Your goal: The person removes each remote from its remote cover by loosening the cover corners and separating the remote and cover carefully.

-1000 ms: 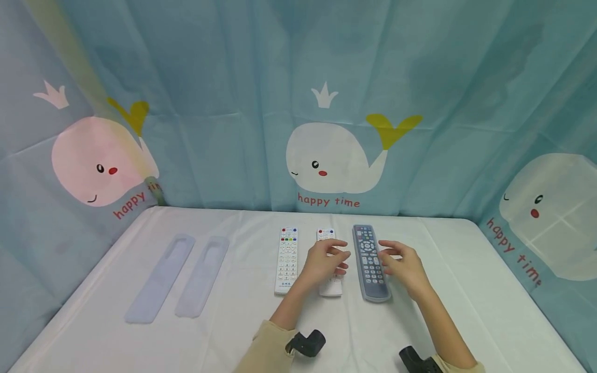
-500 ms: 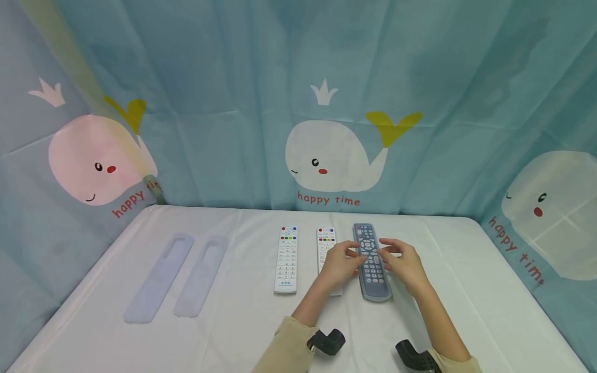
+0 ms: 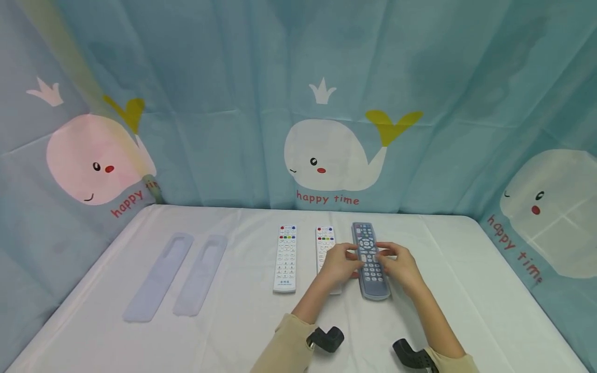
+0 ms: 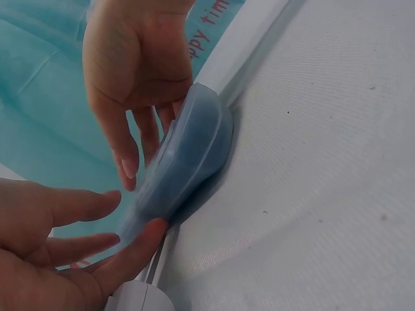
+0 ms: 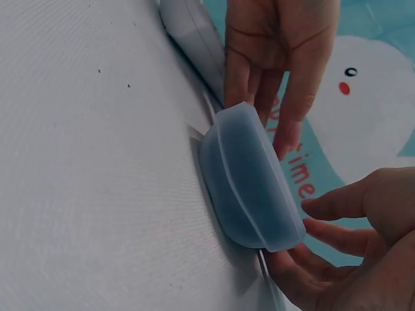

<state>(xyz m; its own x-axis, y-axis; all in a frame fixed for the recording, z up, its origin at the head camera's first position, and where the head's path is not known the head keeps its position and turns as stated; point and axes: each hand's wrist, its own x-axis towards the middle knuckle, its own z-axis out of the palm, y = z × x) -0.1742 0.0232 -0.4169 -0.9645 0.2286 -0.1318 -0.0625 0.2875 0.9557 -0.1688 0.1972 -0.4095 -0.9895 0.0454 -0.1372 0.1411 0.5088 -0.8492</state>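
A dark grey remote control [image 3: 374, 287] in a translucent silicone cover lies face up on the white-covered table, tilted slightly. My left hand [image 3: 337, 268] is at its left side, thumb tip right at the edge. On the opposite side my right hand [image 3: 402, 268] has its fingertips along the right edge. The left wrist view shows a lower finger [image 4: 139, 249] touching the covered side while the thumb stands apart. In the right wrist view the covered end [image 5: 243, 181] faces me, with right fingertips close around its corner. A white remote control [image 3: 325, 241] is partly hidden under my left hand.
Another white remote control [image 3: 285, 264] lies further left. Two translucent covers, one longer [image 3: 148, 295] and one shorter [image 3: 193, 290], lie slanted at the table's left. A blue curtain [image 3: 224, 155] with printed whales stands behind the table [image 3: 242, 331].
My left hand has moved right, from over the white remote control to the dark one's left edge. My right hand has come slightly closer to its right edge.
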